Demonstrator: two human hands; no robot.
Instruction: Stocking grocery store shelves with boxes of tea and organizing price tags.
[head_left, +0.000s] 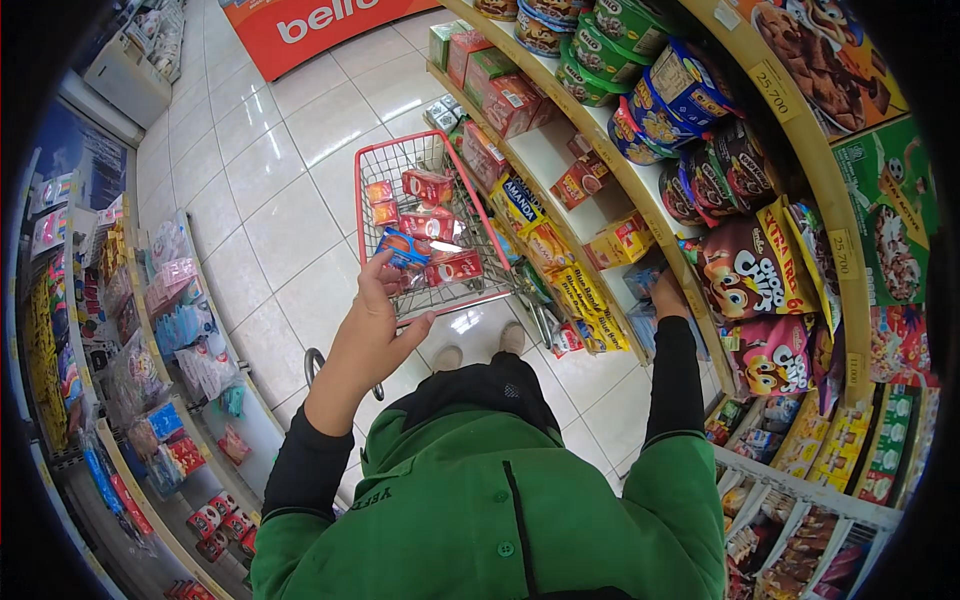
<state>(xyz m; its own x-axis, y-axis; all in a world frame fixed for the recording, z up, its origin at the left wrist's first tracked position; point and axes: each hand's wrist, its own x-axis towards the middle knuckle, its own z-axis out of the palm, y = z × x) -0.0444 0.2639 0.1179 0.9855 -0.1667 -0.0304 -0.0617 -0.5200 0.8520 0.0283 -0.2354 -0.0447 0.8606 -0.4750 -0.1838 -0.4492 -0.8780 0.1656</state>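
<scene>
My left hand (379, 326) is raised near the handle side of a red-rimmed wire shopping cart (358, 195), fingers apart, nothing seen in it. Inside the cart lie several red boxes (427, 185), small orange boxes (380, 191) and a blue packet (405, 247). My right hand (666, 294) reaches into a low shelf on the right, beside blue boxes (643, 281); its fingers are mostly hidden, so its hold cannot be told. A yellow and red box (619, 240) stands just beyond it on that shelf.
Yellow Blue Band packets (589, 307) hang along the right shelf edge. Cereal cups (679, 97) and Choco Chips bags (750, 266) fill the shelves above. Shelves of bagged goods (176, 285) line the left. A red counter (315, 26) stands ahead, across the tiled floor (277, 172).
</scene>
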